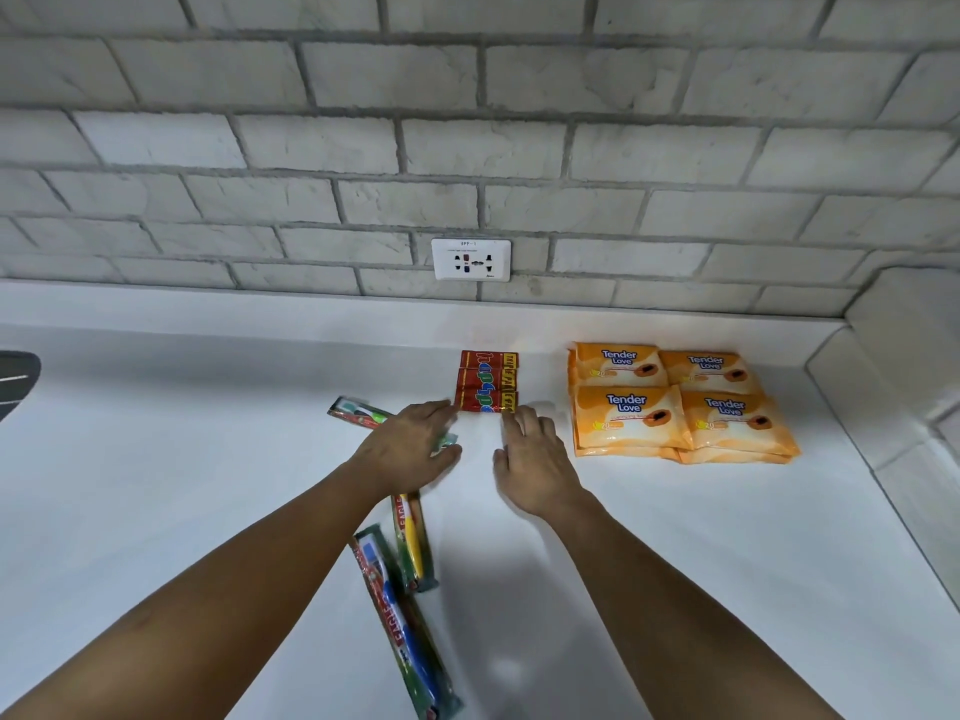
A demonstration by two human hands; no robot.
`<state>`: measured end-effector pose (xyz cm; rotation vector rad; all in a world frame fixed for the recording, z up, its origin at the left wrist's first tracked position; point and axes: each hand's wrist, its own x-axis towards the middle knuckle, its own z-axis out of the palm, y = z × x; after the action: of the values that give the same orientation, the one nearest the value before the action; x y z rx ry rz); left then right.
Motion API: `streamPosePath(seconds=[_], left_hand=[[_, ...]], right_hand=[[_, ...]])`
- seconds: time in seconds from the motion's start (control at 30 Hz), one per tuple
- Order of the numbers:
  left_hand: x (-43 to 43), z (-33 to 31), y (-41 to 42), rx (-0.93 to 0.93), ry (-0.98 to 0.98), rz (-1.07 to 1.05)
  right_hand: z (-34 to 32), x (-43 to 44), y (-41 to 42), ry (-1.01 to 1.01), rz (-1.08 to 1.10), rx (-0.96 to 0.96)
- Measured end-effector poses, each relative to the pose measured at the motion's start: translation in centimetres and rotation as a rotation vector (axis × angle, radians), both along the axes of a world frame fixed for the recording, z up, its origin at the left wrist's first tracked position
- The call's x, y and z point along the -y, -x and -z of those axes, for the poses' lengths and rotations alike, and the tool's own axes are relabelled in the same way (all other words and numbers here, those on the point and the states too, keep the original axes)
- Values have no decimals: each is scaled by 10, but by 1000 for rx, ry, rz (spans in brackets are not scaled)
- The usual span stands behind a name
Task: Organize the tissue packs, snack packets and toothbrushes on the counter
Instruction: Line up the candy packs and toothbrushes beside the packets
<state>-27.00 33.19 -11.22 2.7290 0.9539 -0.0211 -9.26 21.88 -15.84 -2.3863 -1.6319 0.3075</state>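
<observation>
I see orange Tender Love tissue packs (631, 415) lying flat in a tidy two-by-two block on the right, with more packs beneath. Left of them, and apart, three red snack packets (485, 381) lie overlapped in a neat column. Further left a packaged green toothbrush (358, 410) lies slanted. Nearer me lie a yellow toothbrush (413, 537) and a blue toothbrush (400, 615), just beside each other.

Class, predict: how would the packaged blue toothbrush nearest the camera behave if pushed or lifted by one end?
The blue toothbrush pack probably lifts stiff, since a rigid-looking handle runs its length. Its flat glossy wrapper on the smooth white counter suggests it slides and pivots rather than rolls.
</observation>
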Motion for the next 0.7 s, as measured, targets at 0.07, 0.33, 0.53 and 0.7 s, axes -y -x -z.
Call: streamPosePath(seconds=[0.07,0.33,0.53,0.7], left_hand=[[5,-3,7,-11,2,-14],[24,-11,40,-21,13,-69],[33,-10,68,-41,24,-109],[28,0,91,-34,47,-146]], right_hand=[[-6,5,6,0,-7,-4],[-22,18,39,-8,-25,-11],[-21,23,68,3,-81,-5],[-14,15,87,57,-172,14]])
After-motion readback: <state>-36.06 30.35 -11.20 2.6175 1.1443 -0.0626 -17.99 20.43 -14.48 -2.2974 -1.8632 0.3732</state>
